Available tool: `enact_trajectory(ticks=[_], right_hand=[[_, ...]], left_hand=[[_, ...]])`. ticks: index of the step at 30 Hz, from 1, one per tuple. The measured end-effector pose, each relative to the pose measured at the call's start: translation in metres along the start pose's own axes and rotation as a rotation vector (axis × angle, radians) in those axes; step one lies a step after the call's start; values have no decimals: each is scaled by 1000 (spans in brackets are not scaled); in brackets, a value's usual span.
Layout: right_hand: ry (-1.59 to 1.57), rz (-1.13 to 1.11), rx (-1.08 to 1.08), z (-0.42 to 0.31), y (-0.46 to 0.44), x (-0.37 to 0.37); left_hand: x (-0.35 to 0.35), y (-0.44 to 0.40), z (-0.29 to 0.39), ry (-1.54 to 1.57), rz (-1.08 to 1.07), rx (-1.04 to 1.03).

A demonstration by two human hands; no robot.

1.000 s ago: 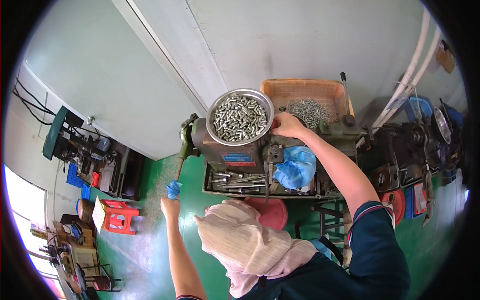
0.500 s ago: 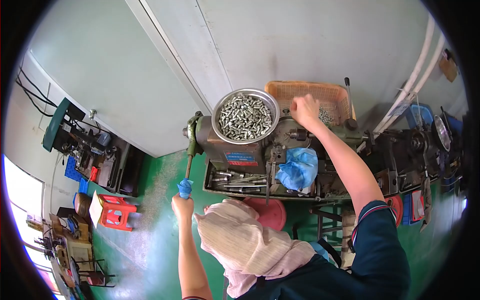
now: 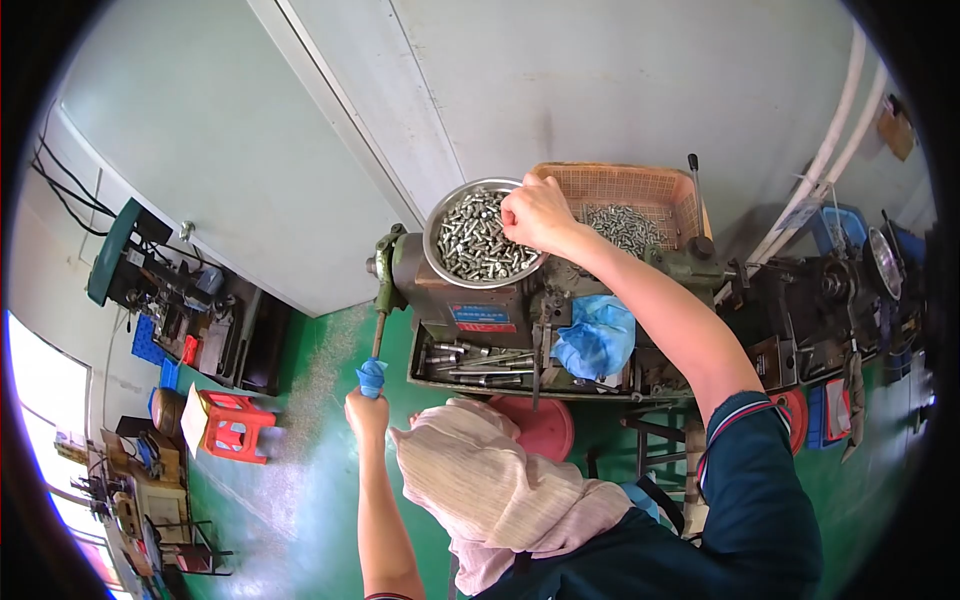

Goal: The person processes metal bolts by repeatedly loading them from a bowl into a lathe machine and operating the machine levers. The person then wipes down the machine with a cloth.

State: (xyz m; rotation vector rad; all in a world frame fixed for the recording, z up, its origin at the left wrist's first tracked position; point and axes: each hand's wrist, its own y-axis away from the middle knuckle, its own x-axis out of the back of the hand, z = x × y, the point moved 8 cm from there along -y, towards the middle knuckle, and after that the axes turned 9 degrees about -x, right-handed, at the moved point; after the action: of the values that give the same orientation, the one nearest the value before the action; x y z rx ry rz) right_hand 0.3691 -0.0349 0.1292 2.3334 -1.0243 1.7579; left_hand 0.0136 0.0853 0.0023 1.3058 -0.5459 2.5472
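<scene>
right hand (image 3: pixel 538 214) over bowl (image 3: pixel 487 283), hold unclear, left (image 3: pixel 367 412) gripping handle (image 3: pixel 371 378)

A workshop, with a lathe-like machine (image 3: pixel 515 305) and heaped metal parts (image 3: pixel 475 240).

Loose silvery metal pieces (image 3: pixel 474 238) in bowl (image 3: pixel 431 240)
</scene>
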Motion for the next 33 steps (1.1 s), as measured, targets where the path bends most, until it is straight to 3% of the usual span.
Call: enact_trajectory(ticks=[8, 10, 15, 18, 23, 33], right_hand=[[58, -143, 48, -1, -5, 7], [-180, -262, -95, 15, -7, 18], [-314, -123, -284, 66, 4, 50], [-395, -249, -392, 106, 20, -1], [-445, -374, -415, 107, 54, -62], [-393, -356, -410, 104, 56, -71]], left_hand=[[5, 2, 8, -29, -4, 26], [3, 2, 6, -26, -16, 26], [0, 1, -1, 12, -3, 1], [1, 1, 2, 7, -4, 42], [1, 0, 2, -22, -26, 27], [1, 0, 2, 20, -21, -13]])
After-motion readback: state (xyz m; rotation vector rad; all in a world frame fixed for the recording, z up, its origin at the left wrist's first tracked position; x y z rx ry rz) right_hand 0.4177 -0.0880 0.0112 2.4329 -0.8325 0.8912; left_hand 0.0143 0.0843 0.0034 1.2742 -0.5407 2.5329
